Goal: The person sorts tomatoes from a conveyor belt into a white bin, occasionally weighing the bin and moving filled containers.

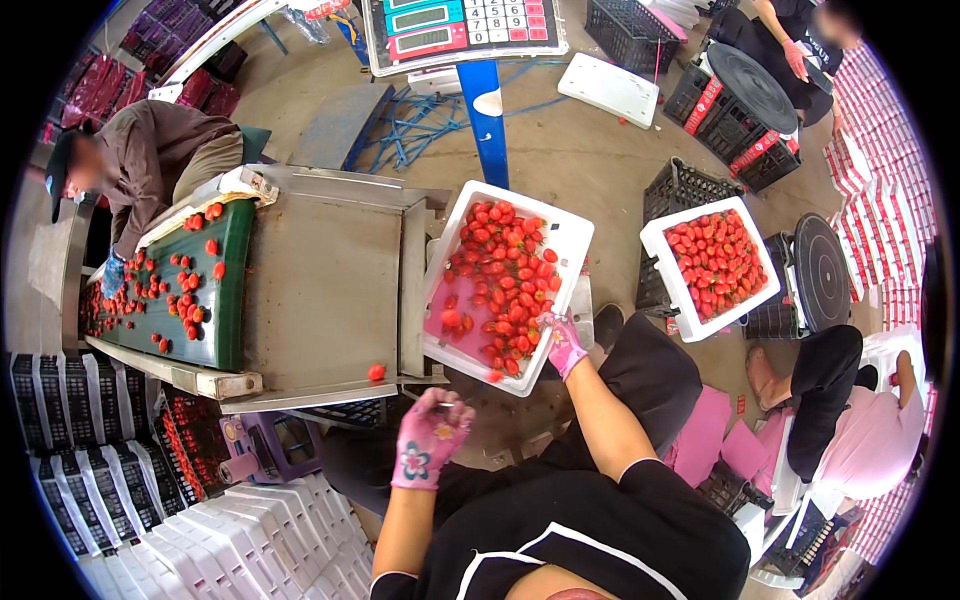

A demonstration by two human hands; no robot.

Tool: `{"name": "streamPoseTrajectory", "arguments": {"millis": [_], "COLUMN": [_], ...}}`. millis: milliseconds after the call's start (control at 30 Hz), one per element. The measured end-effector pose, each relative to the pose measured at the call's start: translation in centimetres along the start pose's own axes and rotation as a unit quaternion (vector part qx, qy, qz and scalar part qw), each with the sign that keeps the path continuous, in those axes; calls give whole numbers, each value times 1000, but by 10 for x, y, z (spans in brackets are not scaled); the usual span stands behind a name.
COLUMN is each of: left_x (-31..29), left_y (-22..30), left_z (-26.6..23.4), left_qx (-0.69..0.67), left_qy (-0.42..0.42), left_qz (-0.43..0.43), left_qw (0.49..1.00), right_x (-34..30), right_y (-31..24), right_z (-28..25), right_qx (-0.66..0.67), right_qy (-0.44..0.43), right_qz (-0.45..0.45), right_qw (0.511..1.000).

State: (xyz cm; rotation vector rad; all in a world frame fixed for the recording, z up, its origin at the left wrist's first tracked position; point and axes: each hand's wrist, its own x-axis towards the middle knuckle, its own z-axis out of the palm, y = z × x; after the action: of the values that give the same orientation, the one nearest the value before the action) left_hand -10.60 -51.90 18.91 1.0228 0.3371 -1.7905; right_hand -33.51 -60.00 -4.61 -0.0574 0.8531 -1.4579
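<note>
A white crate (pixel 575 232) with a pink lining stands before me, partly filled with small red tomatoes (pixel 512 265). My right hand (pixel 564 346), in a pink glove, is at the crate's right rim, with its fingers hooked over the edge beside the fruit. Apart from the crate, at its lower left, my left hand (pixel 434 438) is raised in a pink flowered glove. Its fingers are loosely bent and spaced, with nothing visible in them. Two tomatoes inside the crate look blurred, one near its front edge. A single tomato (pixel 376 372) lies on the metal chute (pixel 320 270).
Left, a green conveyor belt (pixel 225 300) carries tomatoes, with a co-worker's gloved hand (pixel 113 272) over it. A full white crate (pixel 655 240) sits at right. A scale (pixel 465 55) on a blue post (pixel 485 130) stands ahead. Stacked white crates (pixel 230 540) are at lower left; other people sit at right.
</note>
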Motion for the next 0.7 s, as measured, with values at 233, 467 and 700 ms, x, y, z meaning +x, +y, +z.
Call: {"name": "streamPoseTrajectory", "arguments": {"millis": [233, 467, 700], "left_x": [-31, -32, -36], "left_y": [38, 37, 35], "left_z": [2, -3, 9], "left_qx": [15, -12, 15], "left_qy": [-82, -65, -41], "left_qz": [87, 92, 89], "left_qw": [993, 994, 995], "right_x": [-2, -13, 2], "right_y": [-11, -36, -66], "right_z": [-1, -14, 0], "right_qx": [-18, -43, -53], "right_qy": [36, 43, 58], "right_qz": [3, -6, -95], "right_qw": [999, 998, 992]}}
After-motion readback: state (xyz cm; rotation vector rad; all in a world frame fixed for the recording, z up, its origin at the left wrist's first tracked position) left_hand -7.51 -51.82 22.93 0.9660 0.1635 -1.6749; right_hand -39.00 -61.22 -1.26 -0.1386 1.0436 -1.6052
